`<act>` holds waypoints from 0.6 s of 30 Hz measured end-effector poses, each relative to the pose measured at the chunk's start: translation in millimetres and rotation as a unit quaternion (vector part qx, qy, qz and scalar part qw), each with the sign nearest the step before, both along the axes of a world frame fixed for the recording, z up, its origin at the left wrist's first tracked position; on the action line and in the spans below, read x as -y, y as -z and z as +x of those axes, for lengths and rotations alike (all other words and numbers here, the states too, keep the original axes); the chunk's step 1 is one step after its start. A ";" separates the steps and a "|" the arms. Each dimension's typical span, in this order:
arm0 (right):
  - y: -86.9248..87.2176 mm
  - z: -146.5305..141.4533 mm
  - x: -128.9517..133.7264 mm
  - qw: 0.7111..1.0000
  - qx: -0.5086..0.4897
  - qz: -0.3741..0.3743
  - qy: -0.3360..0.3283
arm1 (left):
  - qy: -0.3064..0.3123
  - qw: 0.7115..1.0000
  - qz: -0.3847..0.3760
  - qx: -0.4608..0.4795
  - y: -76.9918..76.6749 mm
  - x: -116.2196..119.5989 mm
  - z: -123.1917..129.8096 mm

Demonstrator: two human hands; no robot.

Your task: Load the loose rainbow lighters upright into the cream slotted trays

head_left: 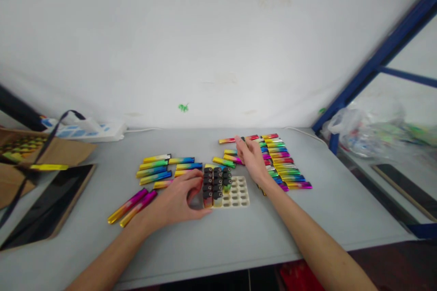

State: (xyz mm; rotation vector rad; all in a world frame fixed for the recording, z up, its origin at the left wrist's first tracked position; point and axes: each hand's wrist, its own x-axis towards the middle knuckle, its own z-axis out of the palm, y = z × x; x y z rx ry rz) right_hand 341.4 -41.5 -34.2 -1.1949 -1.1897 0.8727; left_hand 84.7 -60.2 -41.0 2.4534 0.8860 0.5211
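Note:
A cream tray (241,191) with rows of holes stands on the table, several lighters with black tops (212,182) upright in its left and middle rows. My left hand (182,198) curves around the tray's left side, thumb at the front edge and fingers at the back left corner. To the right of the tray, my right hand (251,157) is closed in a pinch above lying lighters. A small dark end shows at its fingertips, seemingly a lighter's top; the rest is hidden by the hand. Shiny rainbow-coloured lighters (285,166) lie in columns beside that hand.
More lighters (155,168) lie left of the tray, two pink-and-gold ones (131,207) nearer me. At far left are an open cardboard box (68,148), a dark flat panel (51,204) and a white power strip (92,132). A blue frame (375,59) and plastic bags (355,127) stand right.

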 end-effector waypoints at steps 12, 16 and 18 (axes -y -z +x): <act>6.4 -10.9 -2.2 0.997 -0.040 -0.067 0.018 | 0.011 1.000 -0.002 -0.008 0.8 -1.7 -0.8; 8.4 -9.5 -3.3 0.996 -0.053 -0.069 0.013 | 0.010 1.000 -0.001 -0.007 2.4 -2.2 -1.4; 6.7 -8.9 -4.0 0.996 -0.058 -0.070 0.007 | 0.008 1.000 0.006 -0.006 2.1 -2.3 -2.1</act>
